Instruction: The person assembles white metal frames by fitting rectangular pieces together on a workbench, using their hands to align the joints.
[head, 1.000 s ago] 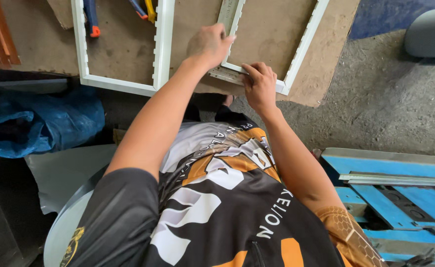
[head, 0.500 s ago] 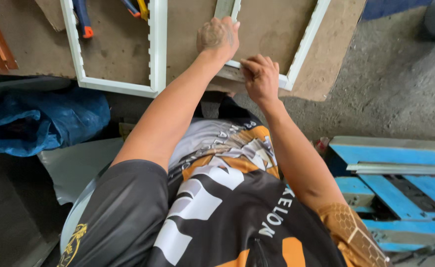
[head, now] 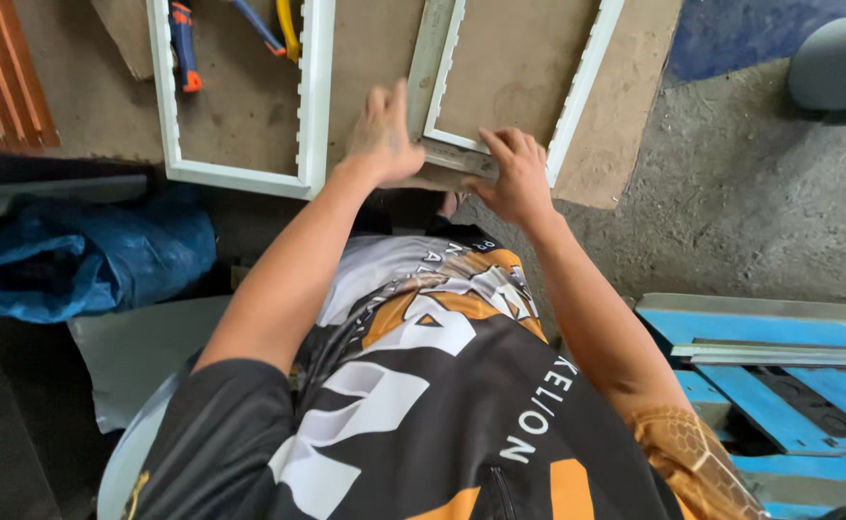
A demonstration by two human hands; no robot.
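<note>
A white rectangular frame (head: 587, 87) lies on a brown board (head: 375, 58) in front of me. A grey metal L-shaped square (head: 430, 67) sits at the frame's near left corner. My left hand (head: 384, 135) presses flat on the square's long arm, beside the corner. My right hand (head: 514, 178) holds down the square's short arm along the frame's near edge. Both arms reach forward over my black, white and orange shirt.
A second white frame (head: 240, 178) lies to the left on the board, with an orange-and-blue handled tool (head: 182, 48) and a yellow tool (head: 288, 29) inside it. A blue cloth bundle (head: 76, 255) is on the left. Blue metal framing (head: 779, 337) is on the right, over a concrete floor.
My left hand has slid back along the square toward the frame's corner. My right hand stays at the near edge. The view has shifted slightly.
</note>
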